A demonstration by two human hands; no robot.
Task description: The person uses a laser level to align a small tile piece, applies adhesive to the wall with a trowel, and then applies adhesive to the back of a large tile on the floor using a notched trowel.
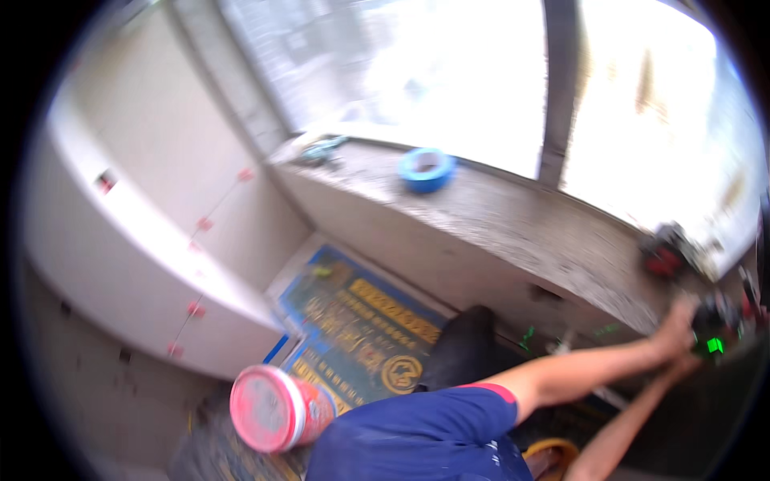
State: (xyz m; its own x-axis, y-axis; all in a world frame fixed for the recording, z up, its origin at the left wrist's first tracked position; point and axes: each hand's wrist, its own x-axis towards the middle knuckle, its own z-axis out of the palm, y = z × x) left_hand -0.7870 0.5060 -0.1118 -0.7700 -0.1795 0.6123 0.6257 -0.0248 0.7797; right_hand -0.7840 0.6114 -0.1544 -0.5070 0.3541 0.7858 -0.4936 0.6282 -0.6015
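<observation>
Both my arms stretch to the right, toward a dark device with a bright green light (714,345), possibly a laser level. My left hand (678,325) is closed against its near side, though motion blurs the fingers. Just below, my right hand (680,367) meets the device's lower part, its fingers smeared and partly hidden. On the sill beyond my hands stands a blurred black and red object (666,252), whose kind I cannot make out. Small green light marks (527,337) show on the low wall beneath the sill.
A rough window sill (513,216) carries a blue tape roll (427,170). A pink lidded bucket (269,409) stands on the left beside printed floor sheeting (361,321). Pale wall panels (152,232) bear red clips along their joint. Something yellow (561,453) shows below my arms.
</observation>
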